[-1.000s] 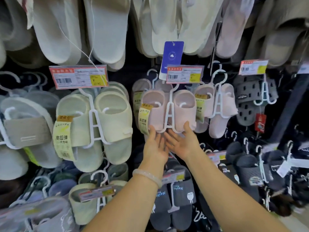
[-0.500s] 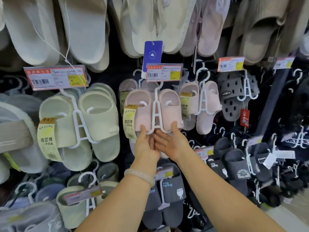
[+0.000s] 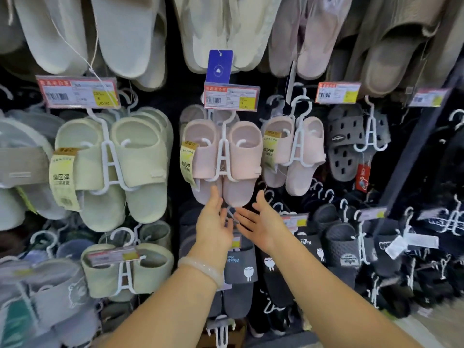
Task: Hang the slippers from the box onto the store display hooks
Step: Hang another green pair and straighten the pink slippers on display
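The pink slippers (image 3: 223, 156) hang on their white hanger (image 3: 223, 156) under the price tag (image 3: 231, 96). Both hands sit just below them, palms up, fingers relaxed and spread: left hand (image 3: 213, 226), right hand (image 3: 261, 222), neither holding anything

Around the blue tag (image 3: 219, 66), counted: two pairs of pink slippers hang in front, one (image 3: 222, 156) just below it, one (image 3: 293, 151) to its right. Two pale green pairs hang to its left, one (image 3: 113, 164) above the other (image 3: 125, 268). One grey holed pair (image 3: 351, 141) hangs far right. Two open hands, left (image 3: 213, 224) and right (image 3: 258, 222), reach below it. Five price labels show clearly.
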